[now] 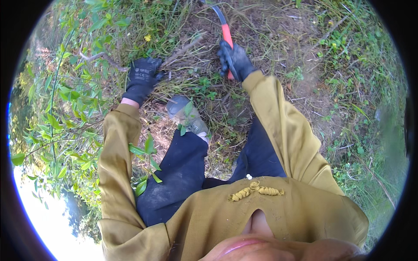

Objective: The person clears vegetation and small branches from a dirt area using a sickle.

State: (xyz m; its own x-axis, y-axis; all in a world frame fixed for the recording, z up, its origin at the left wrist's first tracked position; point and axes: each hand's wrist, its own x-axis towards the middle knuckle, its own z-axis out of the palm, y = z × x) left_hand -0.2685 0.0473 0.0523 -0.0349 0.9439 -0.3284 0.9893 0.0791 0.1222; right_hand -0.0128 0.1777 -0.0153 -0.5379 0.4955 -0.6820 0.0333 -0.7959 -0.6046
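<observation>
My left hand (142,75), in a black work glove, is closed around a woody branch. One grey-brown length of the branch (183,50) sticks out past the fingers to the upper right, and a crooked stem (106,58) meets the glove from the left. In my right hand (236,60), also gloved in black, is the red handle of a sickle (227,34). Its curved metal blade (218,12) points away from me and runs out of view at the top edge. The blade is apart from the branch.
Leafy shrub shoots (70,94) rise along my left side, and a leafy sprig (148,146) overlaps my left leg. My shoe (187,112) stands on dry grass below the left hand. Cut stems and bare soil (271,23) lie ahead, with weeds (352,81) to the right.
</observation>
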